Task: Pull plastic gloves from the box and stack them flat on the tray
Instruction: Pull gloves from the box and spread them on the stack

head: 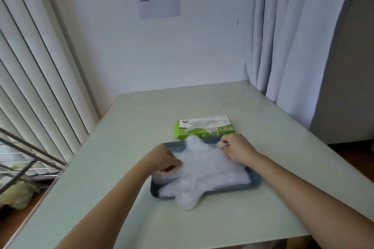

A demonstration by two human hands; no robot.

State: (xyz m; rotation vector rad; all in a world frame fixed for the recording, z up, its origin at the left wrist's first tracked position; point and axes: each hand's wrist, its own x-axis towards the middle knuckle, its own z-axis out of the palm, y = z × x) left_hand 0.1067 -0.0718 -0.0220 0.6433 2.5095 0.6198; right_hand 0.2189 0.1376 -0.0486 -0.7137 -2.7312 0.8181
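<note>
From the head camera, the only view there is, both hands are down on the gloves [206, 170], which lie heaped on the tray [256, 180]. The left hand [164, 158] has its fingers curled, nipping the film at the pile's left edge. The right hand [236, 147] pinches a scrap of film between thumb and curled fingers at the far right corner. The pile spreads between the two sets of fingers, cloudy and rumpled rather than flat. The box [204, 127] sits just beyond the right fingers, close behind the tray's far rim.

Nearer the person than either set of fingers, a lobe of glove spills over the near rim onto the table [121, 127]. I'd worry about that. The film looks slick and clingy, so a tug outward could drag the whole heap and more could slide off. If the two hands pull unevenly, creases would likely be locked in, not smoothed out.
</note>
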